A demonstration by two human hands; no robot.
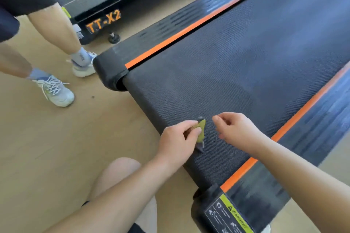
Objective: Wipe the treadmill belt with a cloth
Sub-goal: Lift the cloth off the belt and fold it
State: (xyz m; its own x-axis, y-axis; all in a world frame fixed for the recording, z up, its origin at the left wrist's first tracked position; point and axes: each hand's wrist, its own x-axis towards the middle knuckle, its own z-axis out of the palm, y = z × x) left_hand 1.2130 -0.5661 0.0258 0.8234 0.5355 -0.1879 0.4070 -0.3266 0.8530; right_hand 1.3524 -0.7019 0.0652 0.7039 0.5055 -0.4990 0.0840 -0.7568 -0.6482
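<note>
Bunched cloth [201, 130] pinched by left hand [177, 140] at rear end of treadmill belt [246, 62]; right hand [235, 128] just beside, fingers loosely curled, empty. Advisable: spread cloth flat, press evenly, overlap strokes.

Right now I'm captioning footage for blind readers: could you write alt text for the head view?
The left hand pinches a small yellow-green cloth on the black treadmill belt near its end, the right hand poised beside it holding nothing. Another person's legs in sneakers stand on the wooden floor at left.
</note>
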